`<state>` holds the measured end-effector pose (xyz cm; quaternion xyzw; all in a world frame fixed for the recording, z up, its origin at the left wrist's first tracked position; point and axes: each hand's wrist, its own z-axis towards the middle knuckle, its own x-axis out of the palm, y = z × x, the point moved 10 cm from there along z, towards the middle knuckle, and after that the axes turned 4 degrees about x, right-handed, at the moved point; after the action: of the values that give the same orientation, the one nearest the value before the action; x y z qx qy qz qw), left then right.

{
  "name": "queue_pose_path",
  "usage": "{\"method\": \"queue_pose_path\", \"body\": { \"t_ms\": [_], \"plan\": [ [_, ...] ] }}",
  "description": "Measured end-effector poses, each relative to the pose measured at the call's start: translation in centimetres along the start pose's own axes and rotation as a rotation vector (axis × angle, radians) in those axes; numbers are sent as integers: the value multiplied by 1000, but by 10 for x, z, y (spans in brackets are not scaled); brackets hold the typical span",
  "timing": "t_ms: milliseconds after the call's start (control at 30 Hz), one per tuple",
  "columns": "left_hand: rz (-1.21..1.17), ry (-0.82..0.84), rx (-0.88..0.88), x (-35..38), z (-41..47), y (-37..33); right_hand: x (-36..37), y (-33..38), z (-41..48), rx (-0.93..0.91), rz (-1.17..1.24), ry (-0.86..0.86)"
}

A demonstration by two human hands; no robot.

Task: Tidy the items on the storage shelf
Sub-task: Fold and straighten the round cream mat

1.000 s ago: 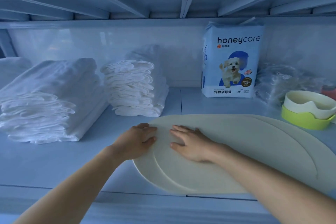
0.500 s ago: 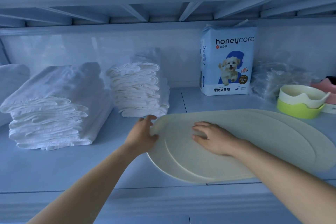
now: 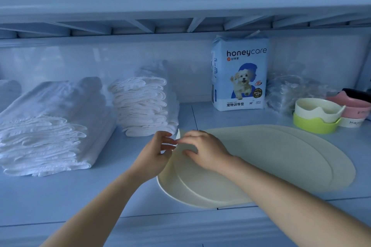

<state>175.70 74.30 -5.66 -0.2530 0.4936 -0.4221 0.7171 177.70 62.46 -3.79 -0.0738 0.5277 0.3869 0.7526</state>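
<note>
1. Reaching in with both arms, you have your hands together at the left end of the cream oval mat (image 3: 261, 162). The mat lies on the storage shelf (image 3: 100, 192), right of centre, with its near edge at the front of the shelf board.
2. Left hand (image 3: 156, 154): the fingers are curled, thumb uppermost, and they grasp the mat's left edge. That edge is lifted clear of the shelf.
3. Right hand (image 3: 206, 150): the fingers curl onto the same raised edge and the thumb presses on the mat's top face, so this hand grasps the mat too. The fingertips of your two hands all but meet.
4. The remainder of the mat lies flat. An inner oval line runs round its face, and you cannot tell whether this is one mat or several stacked.
5. Left of your hands stand two piles of folded white pads. The large stack (image 3: 44, 126) is at the far left. The small stack (image 3: 142, 106) is just behind your left hand, and you cannot confirm whether it touches the raised edge.
6. At the rear, a honeycare pack (image 3: 240, 74) stands upright against the back wall, apart from the mat.
7. To the right, crumpled clear plastic (image 3: 287, 92) lies beside the pack. A white bowl (image 3: 317, 107) sits nested in a green bowl (image 3: 313, 124), just beyond the mat's far edge. Pink bowls (image 3: 355, 106) stand beside them.
</note>
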Motion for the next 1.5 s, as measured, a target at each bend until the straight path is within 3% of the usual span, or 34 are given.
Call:
{"method": "queue_pose_path", "body": {
  "t_ms": [233, 367, 500, 633, 833, 933, 1133, 1333, 1500],
  "plan": [
    [-50, -73, -52, -11, -9, 11, 4, 21, 12, -95, -18, -89],
    [-156, -82, -62, -9, -2, 5, -3, 12, 15, -127, -48, -57],
    [-159, -28, -59, 2, 8, -5, -26, -49, -3, 8, -47, -9],
    [39, 223, 75, 65, 17, -30, -70, -133, -41, 222, -42, -23],
    [443, 548, 318, 174, 23, -68, -122, -210, -86, 391, -35, -101],
    [719, 647, 339, 207, 25, -66, -121, -232, -99, 432, 11, -61],
    [859, 687, 289, 234, 32, -65, -105, -243, -105, 476, 43, -15],
    [778, 611, 254, 250, 41, -73, -92, -255, -108, 548, -15, 21],
    [173, 334, 184, 220, 58, -92, -92, -263, -112, 598, 42, 9]
  ]
}}
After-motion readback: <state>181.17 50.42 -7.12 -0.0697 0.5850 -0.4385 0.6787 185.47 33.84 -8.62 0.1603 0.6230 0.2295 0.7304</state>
